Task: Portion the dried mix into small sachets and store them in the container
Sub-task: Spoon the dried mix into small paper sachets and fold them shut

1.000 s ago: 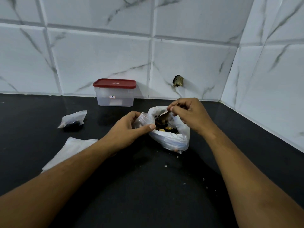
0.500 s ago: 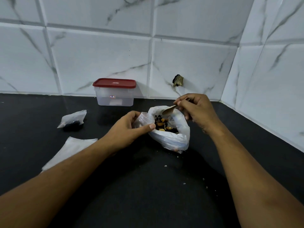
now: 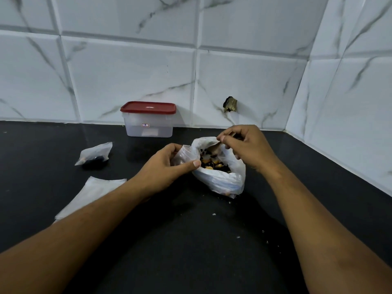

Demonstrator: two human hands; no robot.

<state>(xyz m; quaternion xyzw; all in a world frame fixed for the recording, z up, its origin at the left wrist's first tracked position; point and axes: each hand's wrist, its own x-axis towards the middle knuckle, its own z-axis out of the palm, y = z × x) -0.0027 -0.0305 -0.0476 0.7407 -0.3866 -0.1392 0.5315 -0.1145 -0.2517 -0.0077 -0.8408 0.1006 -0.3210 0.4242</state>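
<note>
Black worktop (image 3: 191,251) against marble-tiled walls (image 3: 131,77), your left hand (image 3: 165,166) pinching a small sachet (image 3: 182,154) beside the central bag (image 3: 220,179) of dried mix (image 3: 214,164), your right hand (image 3: 248,149) at its mouth pinching what looks like a spoon (image 3: 213,148), red-lidded container (image 3: 149,124) by the wall, filled sachet (image 3: 95,152) left.

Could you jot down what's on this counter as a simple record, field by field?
Left hand: grips a small sachet beside the big bag
Right hand: pinches what looks like a spoon over the dried mix
Container: red lid on, by the wall
Filled sachet: lying left on the counter
Empty sachets: flat, nearer the person than the filled one
</note>
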